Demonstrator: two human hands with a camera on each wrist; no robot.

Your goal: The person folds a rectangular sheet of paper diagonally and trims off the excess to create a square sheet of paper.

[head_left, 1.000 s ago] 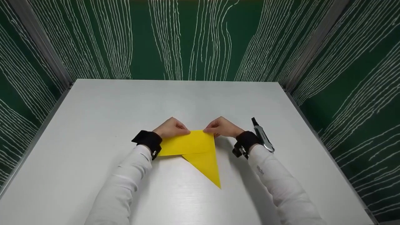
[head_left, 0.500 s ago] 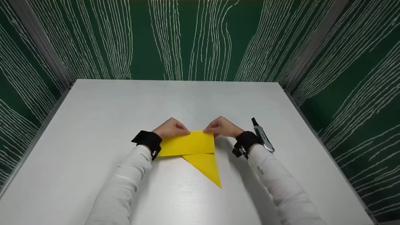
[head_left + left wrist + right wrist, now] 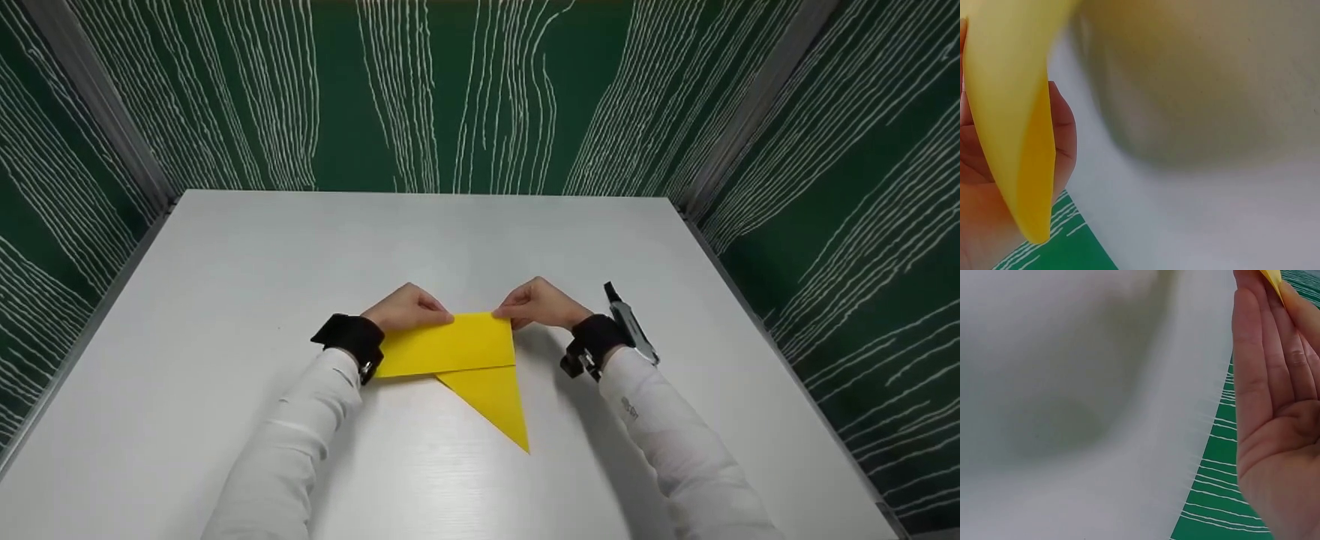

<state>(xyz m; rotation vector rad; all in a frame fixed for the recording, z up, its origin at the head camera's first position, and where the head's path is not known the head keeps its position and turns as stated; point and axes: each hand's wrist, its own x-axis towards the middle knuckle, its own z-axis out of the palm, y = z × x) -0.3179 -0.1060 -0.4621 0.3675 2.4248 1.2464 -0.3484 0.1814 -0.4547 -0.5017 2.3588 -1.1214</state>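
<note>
A folded sheet of yellow paper spans the space between both hands in the head view, with a triangular flap pointing down toward the near side. At its upper edge, my left hand pinches the paper between thumb and fingers. My right hand pinches the same edge near the upper right corner. The left wrist view has the yellow paper bent in front of the left palm, hiding most of the fingers. In the right wrist view, only a corner of paper shows at the right fingertips.
Beneath the hands is a white table. A slim grey tool with a black tip is beside the right wrist, partly hidden behind its black strap. Green panels with white wavy lines enclose the back and sides.
My right hand has slid slightly right along the paper's upper edge, and my left hand has shifted slightly left. Both keep their pinch; the paper has barely moved.
</note>
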